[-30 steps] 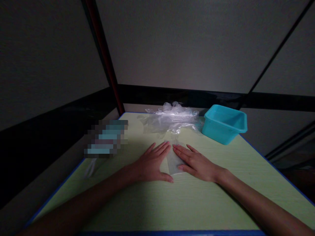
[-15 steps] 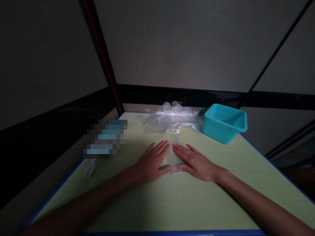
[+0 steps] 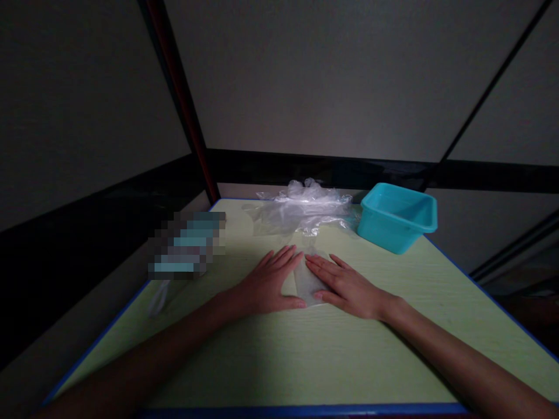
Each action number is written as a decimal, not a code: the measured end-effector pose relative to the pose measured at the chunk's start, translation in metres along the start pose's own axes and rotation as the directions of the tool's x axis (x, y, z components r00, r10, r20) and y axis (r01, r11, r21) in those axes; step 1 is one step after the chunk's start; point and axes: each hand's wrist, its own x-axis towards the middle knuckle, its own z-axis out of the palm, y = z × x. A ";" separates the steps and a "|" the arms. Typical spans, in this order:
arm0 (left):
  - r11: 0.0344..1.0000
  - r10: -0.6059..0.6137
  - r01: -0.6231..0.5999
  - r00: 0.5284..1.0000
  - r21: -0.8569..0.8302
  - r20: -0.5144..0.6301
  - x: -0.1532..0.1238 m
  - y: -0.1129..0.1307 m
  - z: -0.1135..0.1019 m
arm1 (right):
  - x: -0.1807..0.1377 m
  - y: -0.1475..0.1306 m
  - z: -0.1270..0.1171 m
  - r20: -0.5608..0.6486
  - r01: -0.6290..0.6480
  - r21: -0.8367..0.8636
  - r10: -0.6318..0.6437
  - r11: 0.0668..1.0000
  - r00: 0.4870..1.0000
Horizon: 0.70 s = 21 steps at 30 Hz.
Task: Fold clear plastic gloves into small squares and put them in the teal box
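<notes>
A small translucent plastic bag [image 3: 309, 284] lies flat on the table between my hands. My right hand [image 3: 349, 286] rests over its right side, fingers stretched out and thumb apart. At its left edge is my left hand [image 3: 271, 284], palm down with the fingers spread; the thumb tip and index fingertip reach the edge of the bag. Neither hand grips anything. Part of the bag is hidden under the right fingers.
Crumpled clear plastic bags [image 3: 301, 209] lie at the far edge of the pale green table [image 3: 279, 361]. A turquoise plastic basin [image 3: 388, 230] stands at the back right. On the left lies a blurred-out item [image 3: 192, 241] with a whitish strap [image 3: 158, 298]. Walls close in behind and left.
My left hand has lifted or shifted slightly, its fingers spreading wider and the thumb moving a little left. The right hand stays nearly in place on the plastic bag.
</notes>
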 end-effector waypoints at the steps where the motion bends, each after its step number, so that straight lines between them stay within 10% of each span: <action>1: 1.000 0.005 -0.005 1.000 -0.006 -0.004 0.000 -0.001 0.000 | 0.000 0.000 0.000 0.000 -0.002 0.002 0.002 1.000 1.000; 21: 0.971 0.234 -0.239 0.955 -0.004 -0.182 -0.004 -0.016 -0.001 | -0.009 0.003 -0.010 -0.175 0.178 0.099 -0.159 0.979 0.972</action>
